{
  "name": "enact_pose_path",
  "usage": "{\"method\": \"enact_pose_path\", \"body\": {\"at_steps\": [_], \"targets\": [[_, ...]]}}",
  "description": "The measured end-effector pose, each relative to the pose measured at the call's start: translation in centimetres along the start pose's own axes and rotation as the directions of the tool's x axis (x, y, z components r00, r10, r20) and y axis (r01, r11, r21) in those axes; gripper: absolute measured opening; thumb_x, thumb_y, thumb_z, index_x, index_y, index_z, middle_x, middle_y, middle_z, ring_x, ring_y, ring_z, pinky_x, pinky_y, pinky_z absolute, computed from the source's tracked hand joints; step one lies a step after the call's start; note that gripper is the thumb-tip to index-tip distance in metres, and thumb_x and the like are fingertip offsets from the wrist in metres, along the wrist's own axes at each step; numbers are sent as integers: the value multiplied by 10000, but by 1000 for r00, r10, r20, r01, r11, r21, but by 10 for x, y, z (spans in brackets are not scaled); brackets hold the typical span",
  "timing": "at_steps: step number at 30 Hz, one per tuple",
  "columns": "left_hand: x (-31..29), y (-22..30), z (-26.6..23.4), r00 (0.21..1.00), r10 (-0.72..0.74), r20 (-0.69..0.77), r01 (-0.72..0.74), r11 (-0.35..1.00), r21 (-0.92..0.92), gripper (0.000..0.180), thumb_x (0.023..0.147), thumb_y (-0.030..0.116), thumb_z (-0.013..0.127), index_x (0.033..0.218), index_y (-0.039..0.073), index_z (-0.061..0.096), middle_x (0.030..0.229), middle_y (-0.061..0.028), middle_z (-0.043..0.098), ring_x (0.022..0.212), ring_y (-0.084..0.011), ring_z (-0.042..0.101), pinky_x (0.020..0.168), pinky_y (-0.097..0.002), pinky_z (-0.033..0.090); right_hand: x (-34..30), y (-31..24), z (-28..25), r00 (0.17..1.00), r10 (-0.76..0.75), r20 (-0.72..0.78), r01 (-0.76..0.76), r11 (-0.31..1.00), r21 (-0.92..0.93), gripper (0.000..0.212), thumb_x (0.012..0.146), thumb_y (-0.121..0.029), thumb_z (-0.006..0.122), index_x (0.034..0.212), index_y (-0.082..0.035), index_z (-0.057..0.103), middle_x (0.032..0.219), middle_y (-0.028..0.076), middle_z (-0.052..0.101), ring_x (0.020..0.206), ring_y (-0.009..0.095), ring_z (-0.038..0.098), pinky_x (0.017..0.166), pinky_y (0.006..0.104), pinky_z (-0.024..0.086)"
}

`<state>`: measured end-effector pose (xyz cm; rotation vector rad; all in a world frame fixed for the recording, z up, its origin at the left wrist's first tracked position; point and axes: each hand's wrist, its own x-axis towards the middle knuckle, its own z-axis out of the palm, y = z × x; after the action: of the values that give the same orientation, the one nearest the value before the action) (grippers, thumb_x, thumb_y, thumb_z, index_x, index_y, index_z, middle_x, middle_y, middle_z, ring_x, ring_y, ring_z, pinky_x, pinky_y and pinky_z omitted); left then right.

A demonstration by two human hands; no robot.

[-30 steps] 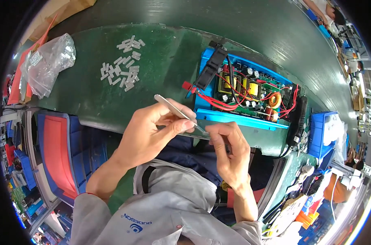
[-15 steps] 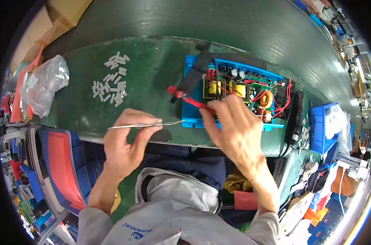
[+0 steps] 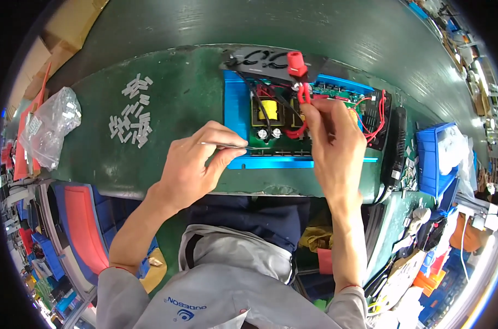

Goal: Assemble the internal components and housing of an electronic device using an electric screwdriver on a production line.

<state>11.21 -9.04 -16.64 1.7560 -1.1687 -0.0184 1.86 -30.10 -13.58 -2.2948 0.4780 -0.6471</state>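
Note:
My left hand (image 3: pixel 186 167) pinches a pair of thin metal tweezers (image 3: pixel 219 145), whose tip lies over the near left part of an open blue metal case (image 3: pixel 236 104). Inside sits a green circuit board with yellow-wrapped transformers (image 3: pixel 268 109) and capacitors. Over the right half of the case, my right hand (image 3: pixel 339 142) grips a red wire (image 3: pixel 302 94). That wire runs up to a red terminal post (image 3: pixel 296 64) on a black end panel (image 3: pixel 254 59) with fan-shaped slots. The panel lies at the case's far edge, with black wires trailing from it.
Small whitish-grey pieces (image 3: pixel 129 122) lie scattered on the green bench at left, near a clear plastic bag (image 3: pixel 50 127). Right of the case are a black stick-shaped tool (image 3: pixel 398 145) and a blue bin (image 3: pixel 428 151). A red-and-blue chair (image 3: pixel 84 225) stands below left.
My right hand has moved up and right, swinging the black panel and red terminal to the case's far side. The left hand has brought the tweezers right, over the case's near left part.

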Motion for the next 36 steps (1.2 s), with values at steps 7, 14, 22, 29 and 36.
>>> {"method": "enact_pose_path", "body": {"at_steps": [7,14,22,29,36], "targets": [[-3,-1,10,1000,3,-20,-3,1000,9,130,896,-9,703,1008,8,639,963,-133,713,817,-259,705,679,-336,570,-7,8,0,993,-118,31,114,986,121,141,917,-87,735,1013,-4,672,787,94,648,641,154,612,597,283,486],[-5,2,6,1000,13,26,-18,979,204,210,854,16,748,1019,40,621,949,-71,710,759,-272,683,596,-361,520,-44,17,-35,993,-120,21,120,993,12,219,888,10,712,1100,-45,716,899,63,677,748,122,617,623,255,464],[1,7,7,998,48,37,-55,976,209,176,866,9,735,1000,32,623,969,-83,716,785,-283,689,633,-373,538,-89,129,-116,851,166,-498,-446,728,-520,474,954,-338,696,1258,20,629,1126,211,657,1038,354,634,931,426,485],[-6,10,6,999,-36,19,32,983,180,123,900,4,705,1001,2,637,1008,-105,727,833,-249,710,724,-336,557,-122,94,-102,883,298,-363,-460,709,-536,572,885,-316,745,1308,22,560,1150,232,632,1058,353,619,945,438,464],[-5,8,8,1000,22,-17,-19,983,180,78,924,13,698,966,-23,643,994,-97,729,850,-189,703,773,-296,552,-239,41,-62,604,788,121,-662,412,626,449,862,-174,670,1269,-14,570,841,19,610,681,107,554,622,253,436]]}}
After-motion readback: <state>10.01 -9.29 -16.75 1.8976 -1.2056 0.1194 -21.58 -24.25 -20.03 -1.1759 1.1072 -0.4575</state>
